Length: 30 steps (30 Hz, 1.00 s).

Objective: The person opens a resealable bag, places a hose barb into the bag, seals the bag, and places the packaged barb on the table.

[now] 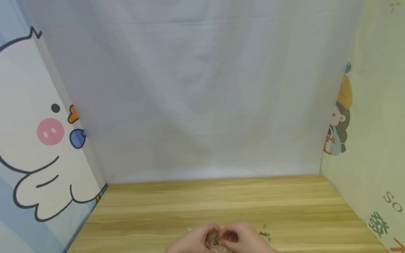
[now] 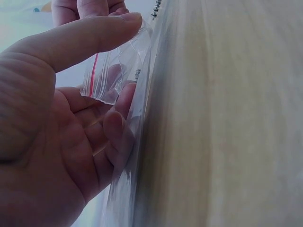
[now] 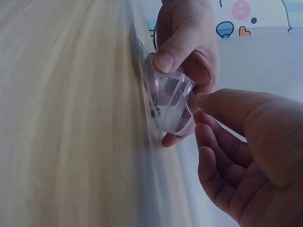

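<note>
A small clear zip bag (image 3: 170, 101) with a red line (image 2: 93, 75) along its mouth stands between my two hands. Inside it lie a few tiny dark metal pieces (image 3: 155, 110), too small to name. My left hand (image 1: 194, 240) holds the bag, thumb on one side and fingers on the other. My right hand (image 1: 242, 237) pinches at the bag's mouth with thumb and forefinger, as the right wrist view shows. In the head view the hands hide much of the bag.
Several tiny metal ring-like pieces (image 1: 265, 233) lie on the wooden table (image 1: 209, 200), right of my right hand. Clear plastic film (image 2: 123, 198) lies on the table beneath my left hand. A white curtain (image 1: 202, 105) hangs behind; printed cloths flank the table.
</note>
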Tool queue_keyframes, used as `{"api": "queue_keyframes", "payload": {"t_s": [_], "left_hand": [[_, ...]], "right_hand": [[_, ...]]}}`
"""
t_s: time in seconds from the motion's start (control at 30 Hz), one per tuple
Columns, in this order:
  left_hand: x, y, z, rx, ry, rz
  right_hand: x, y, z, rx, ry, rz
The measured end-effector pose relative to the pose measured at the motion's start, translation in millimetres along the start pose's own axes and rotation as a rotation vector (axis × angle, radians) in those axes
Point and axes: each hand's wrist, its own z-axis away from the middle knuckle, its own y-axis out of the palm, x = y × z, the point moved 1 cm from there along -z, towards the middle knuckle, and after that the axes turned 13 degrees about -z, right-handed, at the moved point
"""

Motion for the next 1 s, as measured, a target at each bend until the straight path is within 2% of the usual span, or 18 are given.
{"api": "queue_keyframes", "payload": {"t_s": [0.13, 0.27, 0.4, 0.53, 0.77, 1.0], "left_hand": [[0.4, 0.4, -0.3, 0.005, -0.002, 0.004], [1.5, 0.8, -0.5, -0.013, 0.031, -0.030], [2.2, 1.2, -0.2, -0.025, 0.060, -0.048], [1.9, 0.7, 0.0, -0.013, 0.049, -0.030], [1.3, -0.3, -1.0, -0.003, 0.017, -0.022], [2.5, 0.6, -2.2, -0.021, 0.066, -0.071]], "right_hand": [[-1.0, -4.0, 0.8, -0.004, 0.009, 0.007], [-0.7, -8.6, 1.9, -0.027, 0.009, 0.028], [0.1, -13.9, 4.0, -0.046, -0.025, 0.061], [1.6, -22.3, 7.1, -0.074, -0.044, 0.081], [4.7, -39.1, 11.7, -0.113, 0.015, 0.093], [3.5, -53.0, 15.9, -0.145, 0.064, 0.111]]}}
